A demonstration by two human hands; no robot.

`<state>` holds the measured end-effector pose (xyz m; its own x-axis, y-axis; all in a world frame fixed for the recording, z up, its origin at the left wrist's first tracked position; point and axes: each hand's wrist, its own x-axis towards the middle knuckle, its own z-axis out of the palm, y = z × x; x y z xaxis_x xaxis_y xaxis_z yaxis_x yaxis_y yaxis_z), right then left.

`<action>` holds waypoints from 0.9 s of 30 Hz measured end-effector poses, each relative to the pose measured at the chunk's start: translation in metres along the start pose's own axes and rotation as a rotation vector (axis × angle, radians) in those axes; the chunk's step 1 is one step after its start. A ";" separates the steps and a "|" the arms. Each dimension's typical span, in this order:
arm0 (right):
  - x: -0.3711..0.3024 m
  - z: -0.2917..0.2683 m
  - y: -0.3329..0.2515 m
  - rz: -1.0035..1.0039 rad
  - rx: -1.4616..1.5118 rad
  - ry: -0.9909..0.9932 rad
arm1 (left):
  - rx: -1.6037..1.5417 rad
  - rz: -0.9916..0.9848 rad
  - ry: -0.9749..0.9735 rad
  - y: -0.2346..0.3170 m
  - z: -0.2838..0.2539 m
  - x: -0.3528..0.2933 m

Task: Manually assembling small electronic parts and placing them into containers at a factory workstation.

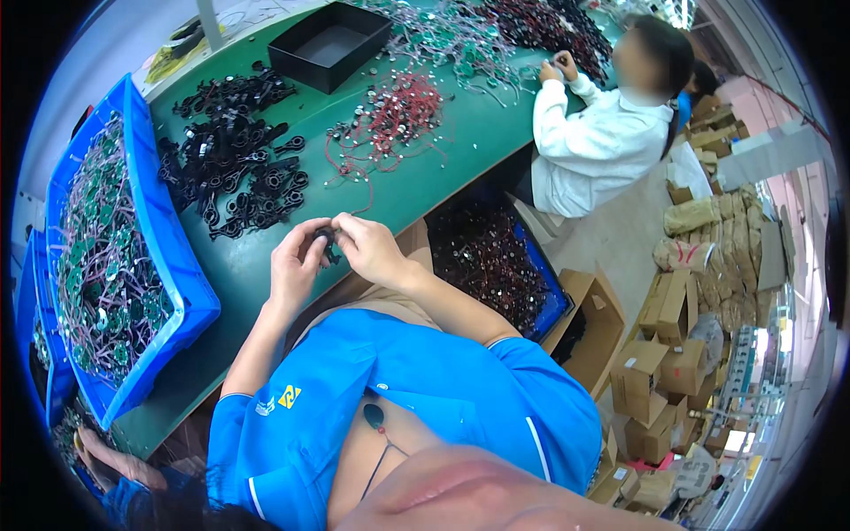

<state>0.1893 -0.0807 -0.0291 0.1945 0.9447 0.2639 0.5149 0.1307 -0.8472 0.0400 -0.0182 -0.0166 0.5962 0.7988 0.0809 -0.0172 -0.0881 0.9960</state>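
My left hand (297, 262) and my right hand (374, 253) meet at the table's near edge. Between their fingertips is a small black plastic part (330, 248), mostly covered by the fingers. A thin red wire runs from the table to near my right fingers; whether it joins the part I cannot tell. Just beyond my left hand lies a heap of black plastic parts with ring-shaped ends (252, 181). Farther off is a loose pile of red wires with small silvery round pieces (398, 115).
A blue bin (197, 296) of green boards and wires stands left on the green table (478, 146). At the back is a black tray (288, 57). Another person (589, 146) in white works at right. A crate of parts (491, 265) sits below; cartons (637, 376) are stacked right.
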 end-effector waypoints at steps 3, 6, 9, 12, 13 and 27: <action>-0.012 -0.007 0.011 0.133 0.219 -0.017 | -0.032 -0.031 -0.081 0.000 0.007 0.000; -0.021 -0.016 0.028 0.324 0.673 -0.085 | -0.092 -0.109 -0.151 0.002 0.012 0.001; -0.024 -0.024 0.022 0.385 0.716 -0.059 | -0.035 -0.195 -0.083 0.000 0.015 0.001; -0.026 -0.034 0.004 0.329 0.456 0.132 | -0.052 -0.164 -0.073 -0.003 0.022 0.007; -0.027 -0.032 0.003 0.288 0.421 0.158 | -0.063 -0.170 -0.078 -0.006 0.024 0.009; -0.022 -0.019 -0.008 0.230 0.217 0.039 | -0.125 -0.053 -0.018 -0.009 0.018 0.001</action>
<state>0.1965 -0.1084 -0.0199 0.3195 0.9451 0.0683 0.2647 -0.0198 -0.9641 0.0547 -0.0274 -0.0264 0.6135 0.7891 0.0290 -0.0844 0.0291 0.9960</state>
